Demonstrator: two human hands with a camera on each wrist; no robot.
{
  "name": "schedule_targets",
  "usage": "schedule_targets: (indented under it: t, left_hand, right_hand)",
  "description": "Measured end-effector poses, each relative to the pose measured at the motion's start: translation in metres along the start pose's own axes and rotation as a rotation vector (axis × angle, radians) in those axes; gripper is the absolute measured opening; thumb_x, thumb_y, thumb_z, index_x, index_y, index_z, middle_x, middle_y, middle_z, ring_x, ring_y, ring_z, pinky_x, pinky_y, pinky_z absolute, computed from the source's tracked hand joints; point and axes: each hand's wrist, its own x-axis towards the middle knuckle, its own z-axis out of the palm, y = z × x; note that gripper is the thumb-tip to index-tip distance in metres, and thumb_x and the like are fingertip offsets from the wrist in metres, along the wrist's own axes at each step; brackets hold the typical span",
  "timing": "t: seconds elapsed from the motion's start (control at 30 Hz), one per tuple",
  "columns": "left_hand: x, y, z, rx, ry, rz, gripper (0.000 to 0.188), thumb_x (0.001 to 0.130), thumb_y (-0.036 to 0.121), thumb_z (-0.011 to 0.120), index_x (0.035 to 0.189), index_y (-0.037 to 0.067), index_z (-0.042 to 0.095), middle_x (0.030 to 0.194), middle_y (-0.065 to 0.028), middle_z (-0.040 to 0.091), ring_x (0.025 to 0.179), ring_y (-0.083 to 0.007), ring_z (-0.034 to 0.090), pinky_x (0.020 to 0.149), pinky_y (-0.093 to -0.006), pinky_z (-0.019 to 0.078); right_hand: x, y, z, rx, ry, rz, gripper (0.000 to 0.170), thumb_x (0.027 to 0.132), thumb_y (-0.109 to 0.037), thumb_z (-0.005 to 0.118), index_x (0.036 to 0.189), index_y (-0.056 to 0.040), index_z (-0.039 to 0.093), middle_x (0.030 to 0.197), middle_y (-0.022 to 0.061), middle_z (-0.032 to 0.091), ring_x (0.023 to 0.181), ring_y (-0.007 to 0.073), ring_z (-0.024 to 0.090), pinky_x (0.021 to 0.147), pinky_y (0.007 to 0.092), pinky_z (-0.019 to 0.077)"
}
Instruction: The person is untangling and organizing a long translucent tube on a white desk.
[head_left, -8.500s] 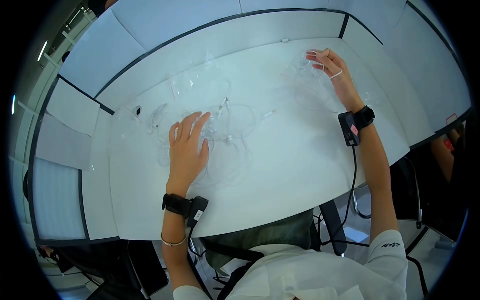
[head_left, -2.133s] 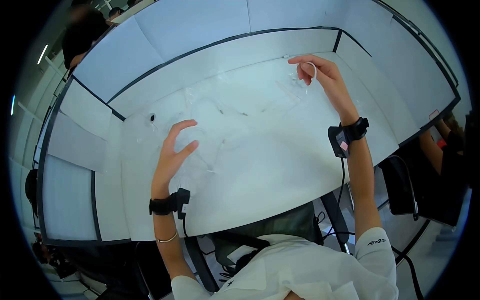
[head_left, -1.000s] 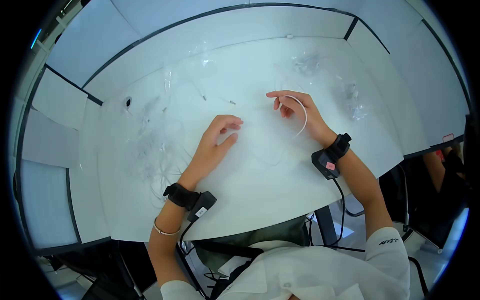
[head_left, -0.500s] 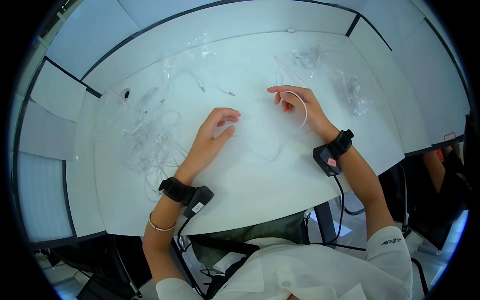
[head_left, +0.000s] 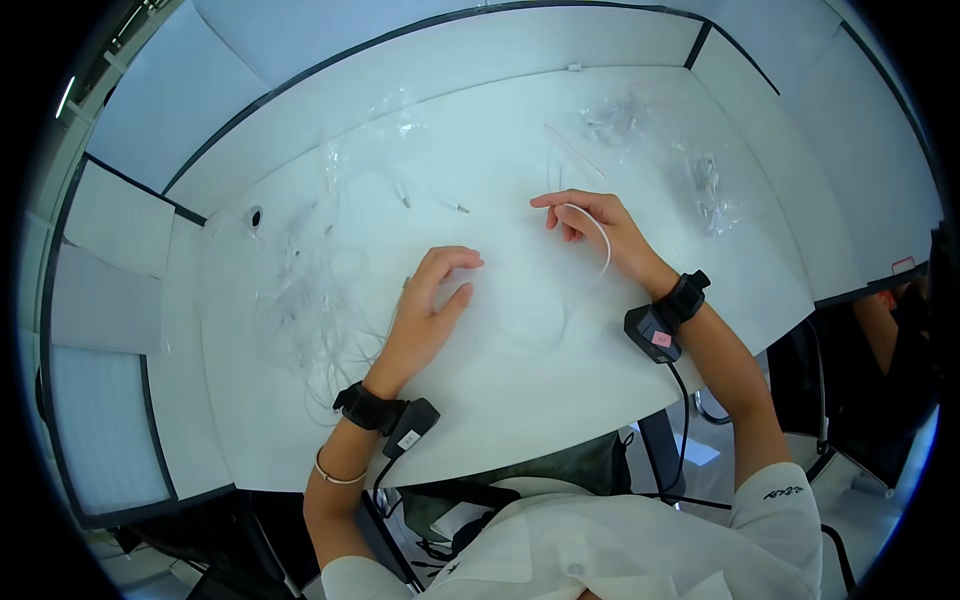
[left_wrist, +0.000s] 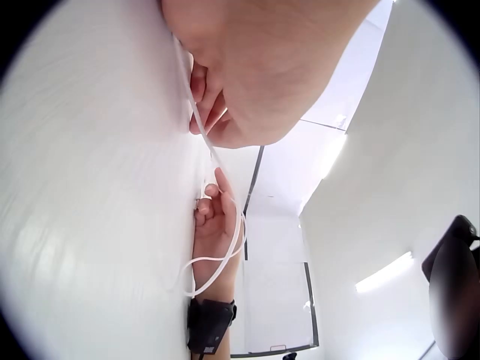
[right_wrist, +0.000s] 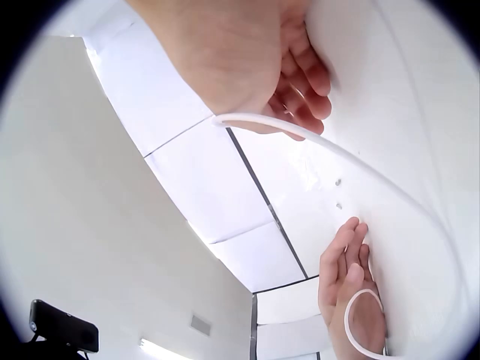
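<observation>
The right hand is over the table's middle-right with a thin white cable arching across its thumb side. In the right wrist view the cable runs by its thumb and bent fingers, which pinch it. The left hand rests on its edge left of centre, its fingers loosely bent and thumb apart. Thin cable passes beside this hand in the left wrist view, and a loop lies before its palm in the right wrist view. Two connector ends lie beyond the hands.
Tangled white cables and clear bags lie at the table's left. Two clear bags with contents lie at the right. White panels wall the table. A black round hole is at the left back.
Since the oldest frame, both hands have come nearer each other, the right down and leftward, the left rightward. The cable now arches over the right hand. Over the last half second the hands barely moved.
</observation>
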Motion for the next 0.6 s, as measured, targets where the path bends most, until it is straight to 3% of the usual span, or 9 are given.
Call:
schedule_targets:
  t: [0.6]
  left_hand:
    - [0.001,0.007,0.001,0.034,0.012,0.013,0.025,0.082,-0.003,0.050,0.106,0.004,0.055,0.115,-0.0083,0.051,0.110,-0.0222,0.050,0.096,-0.0315,0.0375]
  right_hand:
    - [0.001,0.000,0.001,-0.052,-0.017,-0.006,0.025,0.092,-0.013,0.048,0.110,-0.0045,0.063,0.082,0.0010,0.059,0.073,0.0088,0.049,0.068,0.0229,0.0431]
